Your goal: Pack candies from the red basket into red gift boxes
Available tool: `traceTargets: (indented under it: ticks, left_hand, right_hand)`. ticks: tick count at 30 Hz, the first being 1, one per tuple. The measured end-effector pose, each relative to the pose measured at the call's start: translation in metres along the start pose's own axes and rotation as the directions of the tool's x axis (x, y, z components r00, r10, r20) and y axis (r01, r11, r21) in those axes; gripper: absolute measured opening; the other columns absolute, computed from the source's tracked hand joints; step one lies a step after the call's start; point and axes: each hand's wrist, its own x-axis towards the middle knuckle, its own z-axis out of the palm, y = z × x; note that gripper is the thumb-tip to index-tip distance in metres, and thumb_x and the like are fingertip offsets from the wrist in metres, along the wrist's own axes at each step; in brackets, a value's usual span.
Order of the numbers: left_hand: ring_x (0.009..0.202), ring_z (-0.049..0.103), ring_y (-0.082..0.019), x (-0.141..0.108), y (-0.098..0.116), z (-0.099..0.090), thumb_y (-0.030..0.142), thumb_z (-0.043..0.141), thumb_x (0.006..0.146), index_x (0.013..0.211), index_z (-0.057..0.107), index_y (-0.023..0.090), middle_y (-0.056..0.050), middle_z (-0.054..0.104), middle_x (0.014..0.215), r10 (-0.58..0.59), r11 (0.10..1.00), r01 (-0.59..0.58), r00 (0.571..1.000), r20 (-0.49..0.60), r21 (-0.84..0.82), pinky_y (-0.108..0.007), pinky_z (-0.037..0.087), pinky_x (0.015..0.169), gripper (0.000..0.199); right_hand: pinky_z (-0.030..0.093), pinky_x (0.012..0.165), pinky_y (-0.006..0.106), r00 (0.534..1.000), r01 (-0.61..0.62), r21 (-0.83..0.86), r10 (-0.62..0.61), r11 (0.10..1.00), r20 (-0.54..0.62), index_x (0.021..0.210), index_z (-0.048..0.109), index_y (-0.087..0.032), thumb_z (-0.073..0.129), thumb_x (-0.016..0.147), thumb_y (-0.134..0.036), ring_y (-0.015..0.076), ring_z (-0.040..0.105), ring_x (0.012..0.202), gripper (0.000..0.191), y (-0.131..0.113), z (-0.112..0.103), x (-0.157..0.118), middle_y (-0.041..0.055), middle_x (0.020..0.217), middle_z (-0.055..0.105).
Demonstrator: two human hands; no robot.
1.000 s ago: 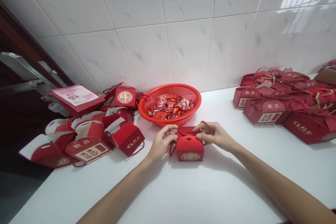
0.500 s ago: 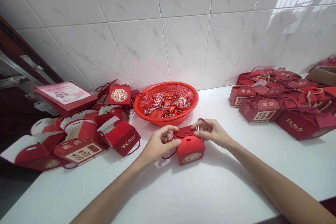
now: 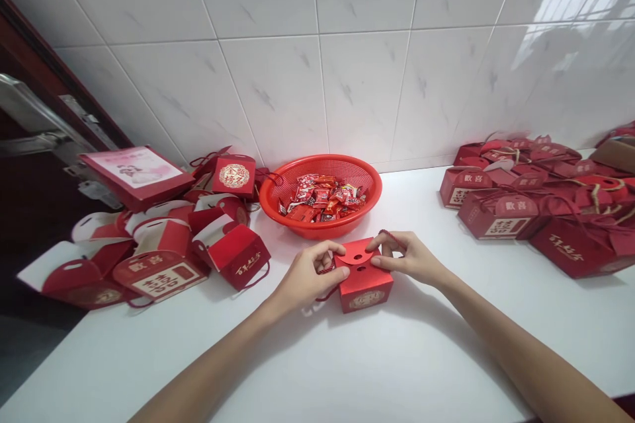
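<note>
A small red box (image 3: 366, 296) with a gold emblem on its front sits on the white table. Its two rounded top flaps lie folded inward, their holes close to each other. My left hand (image 3: 317, 271) pinches the flaps at the box's left side, with a dark red cord hanging under its fingers. At the right side, my right hand (image 3: 404, 258) presses the flaps between thumb and fingers, and a loop of cord rises over its index finger. Just behind the box stands a red plastic basket (image 3: 270, 206) holding wrapped candies (image 3: 322, 199).
Several red boxes, some with raised flaps (image 3: 238, 258), crowd the table's left side, with a pink-topped box (image 3: 139, 175) above them. More red boxes with cords (image 3: 501, 215) are grouped at the right. A tiled wall (image 3: 367, 92) runs behind.
The front flap of the box has folded down from upright, both flaps now lying nearly flat under my fingers. The whole view has shifted slightly, moving the surroundings to the right.
</note>
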Motion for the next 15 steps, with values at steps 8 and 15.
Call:
traceTargets:
  ticks: [8, 15]
  left_hand:
    - [0.057, 0.040, -0.011, -0.0009, 0.0006, 0.0026, 0.037, 0.070, 0.074, 0.098, 0.067, 0.017, 0.007, 0.041, 0.065, 0.005, 1.000, -0.005, 0.999, -0.033, -0.002, -0.024, 0.032, 0.055, 0.032]
    - [0.056, 0.041, -0.010, -0.0007, -0.0007, 0.0032, 0.036, 0.071, 0.073, 0.102, 0.067, 0.017, 0.007, 0.043, 0.063, -0.013, 0.999, 0.013, 1.000, -0.018, -0.032, -0.023, 0.033, 0.054, 0.035]
  right_hand:
    - [0.041, 0.062, 0.029, 0.999, 0.040, -0.105, -0.041, 0.994, -0.010, 0.094, 0.071, -0.016, 0.072, 0.080, -0.052, 0.0119, 0.045, 0.057, 0.039, -0.0031, 0.0013, -0.0016, -0.0036, 0.058, 0.052]
    - [0.044, 0.066, 0.031, 0.999, 0.040, -0.085, -0.039, 0.996, 0.011, 0.096, 0.070, -0.017, 0.072, 0.078, -0.055, 0.0132, 0.049, 0.058, 0.042, -0.0048, 0.0011, -0.0013, -0.0039, 0.058, 0.052]
